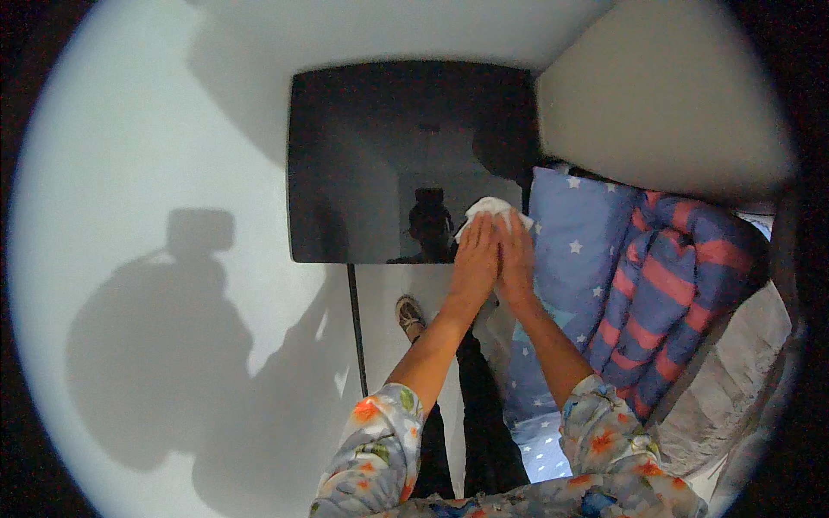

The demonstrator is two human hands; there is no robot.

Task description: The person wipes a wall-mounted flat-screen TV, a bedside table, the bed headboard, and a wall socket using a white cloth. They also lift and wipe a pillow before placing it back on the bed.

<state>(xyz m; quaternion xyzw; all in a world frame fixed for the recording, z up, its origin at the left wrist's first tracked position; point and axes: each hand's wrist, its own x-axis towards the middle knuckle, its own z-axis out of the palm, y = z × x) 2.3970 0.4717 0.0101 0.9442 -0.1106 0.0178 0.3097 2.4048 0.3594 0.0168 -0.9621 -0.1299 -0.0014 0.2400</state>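
Note:
Both my hands are side by side at the lower right corner of a glossy black rectangular panel (pixel 363 162). Under their fingers is a crumpled white cloth or tissue (pixel 490 205), its edges showing beyond the fingertips. My left hand (pixel 474 256) presses on its left part, fingers straight and close together. Touching it along the thumb side, my right hand (pixel 516 259) covers the right part of the cloth. The palms are hidden from view. A dark reflection of a person shows in the panel beside the cloth.
To the right lies a blue star-patterned bed cover (pixel 573 239) with a folded blue-and-red striped quilt (pixel 664 285). Grey fabric (pixel 725 382) is beyond it. A thin black strip (pixel 356 330) runs down from the panel. Below is a shoe (pixel 410 314); shadows fall on the white surface (pixel 116 142) at left.

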